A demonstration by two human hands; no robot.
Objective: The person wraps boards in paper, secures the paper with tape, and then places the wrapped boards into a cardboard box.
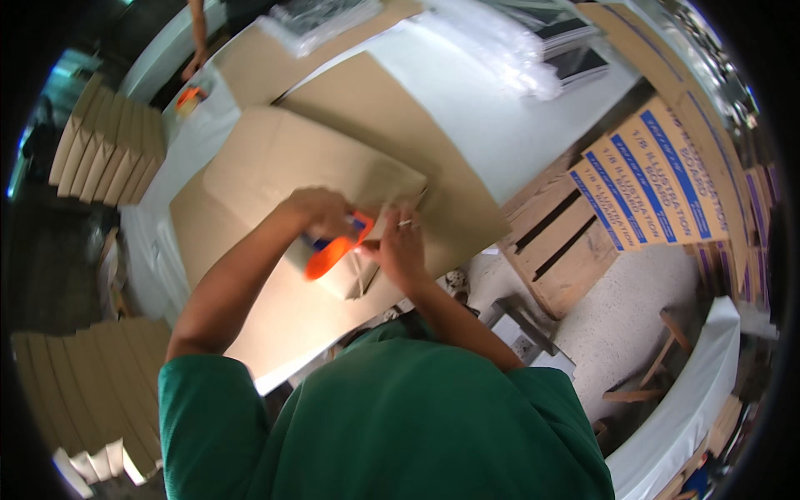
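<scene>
A flat package wrapped in brown paper (275, 150) lies before me on larger brown sheets. Its folded end is at the right, near my body. My left hand (321, 212) grips an orange and blue tape dispenser (331, 257), slightly blurred, above that end. My right hand (402, 250), with a ring on one finger, closes on the folded paper at the package's end. Its thumb reaches toward the dispenser. Whether a strip of tape runs between the hands I cannot make out.
Stacks of folded brown packages (108, 146) stand at the left. Printed board cartons (658, 175) and a wooden pallet (575, 242) are at the right. Clear-wrapped packs (500, 50) lie at the table's far side. Another person's hand (195, 63) shows near an orange tape roll (190, 100).
</scene>
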